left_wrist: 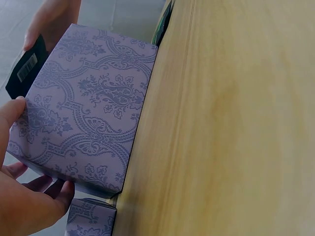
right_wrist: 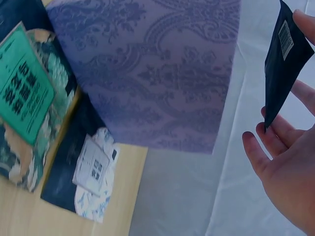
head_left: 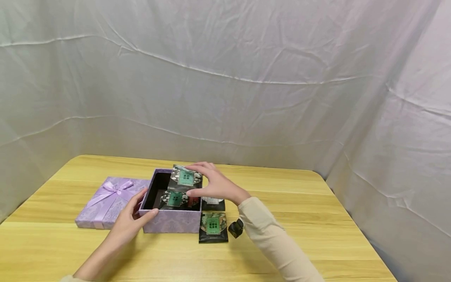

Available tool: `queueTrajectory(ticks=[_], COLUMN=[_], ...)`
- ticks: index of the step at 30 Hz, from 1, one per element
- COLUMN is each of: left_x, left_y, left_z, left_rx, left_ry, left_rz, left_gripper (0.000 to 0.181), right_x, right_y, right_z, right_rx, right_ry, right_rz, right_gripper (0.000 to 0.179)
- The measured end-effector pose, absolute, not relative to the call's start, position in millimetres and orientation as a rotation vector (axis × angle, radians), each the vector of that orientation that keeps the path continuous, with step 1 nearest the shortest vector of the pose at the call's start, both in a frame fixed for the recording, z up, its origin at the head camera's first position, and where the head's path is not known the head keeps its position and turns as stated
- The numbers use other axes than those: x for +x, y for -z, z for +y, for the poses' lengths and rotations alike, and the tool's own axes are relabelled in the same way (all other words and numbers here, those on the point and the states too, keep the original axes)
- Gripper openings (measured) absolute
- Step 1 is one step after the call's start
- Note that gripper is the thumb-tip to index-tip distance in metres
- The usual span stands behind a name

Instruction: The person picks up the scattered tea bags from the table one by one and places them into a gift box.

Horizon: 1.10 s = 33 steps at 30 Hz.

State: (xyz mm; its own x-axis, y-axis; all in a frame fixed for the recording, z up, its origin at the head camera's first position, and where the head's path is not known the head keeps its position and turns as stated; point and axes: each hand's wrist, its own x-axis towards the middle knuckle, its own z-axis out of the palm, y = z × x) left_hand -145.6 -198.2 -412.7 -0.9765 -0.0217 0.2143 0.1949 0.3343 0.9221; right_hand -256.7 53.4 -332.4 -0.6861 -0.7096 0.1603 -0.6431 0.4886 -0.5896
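Note:
An open purple patterned box (head_left: 172,225) stands on the wooden table (head_left: 317,219). My left hand (head_left: 146,203) grips its front-left corner, thumb on the rim (left_wrist: 12,115). Just above the box's far side, my right hand (head_left: 192,180) pinches a black packet with a green label (head_left: 185,178); its dark back with a barcode (right_wrist: 283,64) shows in the right wrist view. A second such packet (head_left: 174,199) lies inside the box. Two more packets (head_left: 213,227) (head_left: 213,203) lie on the table just right of the box.
The box's purple lid with a ribbon bow (head_left: 109,197) lies on the table just left of the box. White cloth (head_left: 225,78) hangs behind and to the right of the table.

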Motion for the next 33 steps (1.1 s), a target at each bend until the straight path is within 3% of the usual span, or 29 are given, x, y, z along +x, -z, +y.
queueTrajectory(ticks=[33], left_x=[-146], left_y=[412], left_z=[-199], left_rx=[-0.134], left_ry=[1.725], left_rz=[-2.427], left_gripper=[0.073], right_x=[-268], right_y=[347], right_z=[16], right_rx=[-1.089], right_ry=[0.898], right_rz=[2.505], right_gripper=[0.072])
